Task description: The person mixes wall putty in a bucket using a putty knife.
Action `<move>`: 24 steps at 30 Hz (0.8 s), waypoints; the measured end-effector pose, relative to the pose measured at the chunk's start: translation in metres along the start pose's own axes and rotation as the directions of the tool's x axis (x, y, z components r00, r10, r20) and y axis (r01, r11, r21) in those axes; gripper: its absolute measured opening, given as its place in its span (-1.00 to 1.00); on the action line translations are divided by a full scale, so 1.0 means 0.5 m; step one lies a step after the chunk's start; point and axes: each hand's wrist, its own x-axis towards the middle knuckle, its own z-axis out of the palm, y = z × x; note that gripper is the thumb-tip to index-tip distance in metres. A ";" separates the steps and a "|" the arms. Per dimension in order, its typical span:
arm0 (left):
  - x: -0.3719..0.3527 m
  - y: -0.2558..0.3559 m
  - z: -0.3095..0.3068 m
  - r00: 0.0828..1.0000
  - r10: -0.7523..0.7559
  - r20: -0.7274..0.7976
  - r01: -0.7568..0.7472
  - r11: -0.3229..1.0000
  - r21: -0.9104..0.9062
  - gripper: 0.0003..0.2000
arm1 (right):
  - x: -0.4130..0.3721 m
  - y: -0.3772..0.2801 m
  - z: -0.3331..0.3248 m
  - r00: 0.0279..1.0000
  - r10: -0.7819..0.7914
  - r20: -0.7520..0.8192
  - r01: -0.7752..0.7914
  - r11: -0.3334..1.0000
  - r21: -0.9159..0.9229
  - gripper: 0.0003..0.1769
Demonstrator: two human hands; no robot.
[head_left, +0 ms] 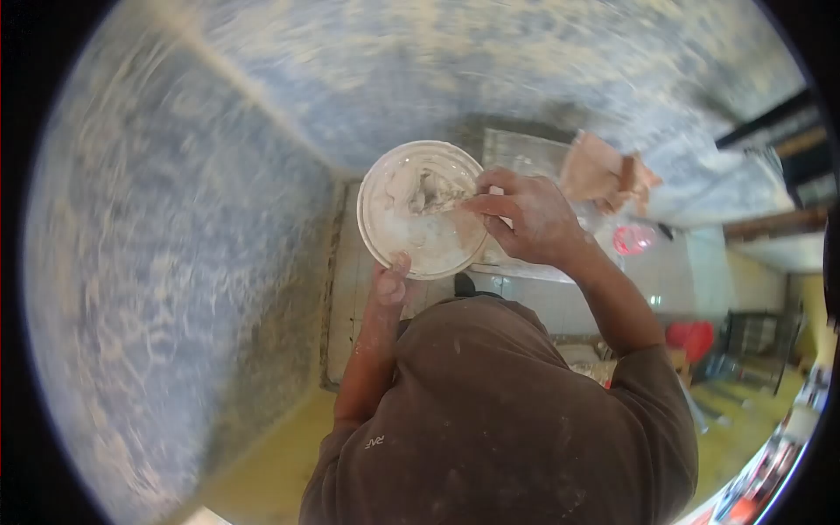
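A white round bucket (374, 214) is held up in front of my chest, its open top facing me. Pale, creamy paste (426, 229) coats the inside, with a rougher grey patch near the middle. My left hand (391, 282) grips the bucket at its lower left edge, thumb against the rim. At the right side of the rim, my right hand (529, 219) is closed in a pinch, the fingertips reaching over the opening. Whitish smears cover both hands. I cannot tell what the right fingers hold.
Patchy blue-and-cream walls (175, 236) meet in a corner ahead. Torn brown paper (604, 171) lies beyond my right hand, near a pink-red item (633, 238) on the tiled floor. Further right are a red object (690, 339) and a dark rack (757, 346).
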 end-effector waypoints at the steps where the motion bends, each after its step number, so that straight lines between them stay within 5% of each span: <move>1: 0.030 -0.026 0.012 0.992 -0.119 -0.032 0.112 0.980 -0.166 -0.41 | -0.023 0.032 -0.024 0.999 0.051 -0.018 -0.051 0.999 -0.011 -0.77; 3: 0.059 -0.047 0.038 0.963 -0.267 -0.034 0.242 0.913 -0.328 -0.41 | -0.079 0.064 -0.080 0.989 0.132 0.063 -0.130 0.991 -0.040 -0.78; 5: 0.098 -0.062 0.057 0.932 -0.319 0.172 0.357 0.889 -0.285 -0.39 | -0.119 0.106 -0.103 0.968 0.228 0.108 -0.224 0.973 -0.046 -0.79; 8: 0.139 -0.109 0.042 0.818 -0.520 0.246 0.566 0.804 -0.182 -0.35 | -0.175 0.154 -0.064 0.935 0.327 0.136 -0.316 0.944 -0.097 -0.80; 11: 0.188 -0.152 0.039 0.725 -0.597 0.344 0.666 0.734 -0.130 -0.36 | -0.208 0.161 -0.031 0.939 0.337 0.069 -0.339 0.941 0.019 -0.79; 13: 0.221 -0.187 0.015 0.665 -0.656 0.357 0.725 0.681 -0.100 -0.38 | -0.231 0.147 -0.061 0.875 0.479 0.074 -0.467 0.874 -0.135 -0.77; 17: 0.287 -0.255 0.023 0.512 -0.723 0.465 0.845 0.522 -0.119 -0.45 | -0.213 0.141 -0.005 0.784 0.618 0.060 -0.604 0.782 -0.153 -0.81; 24: 0.357 -0.383 -0.002 0.381 -0.840 0.387 0.868 0.469 0.163 -0.49 | -0.249 0.092 0.150 0.337 0.932 -0.135 -0.939 0.344 0.030 -0.75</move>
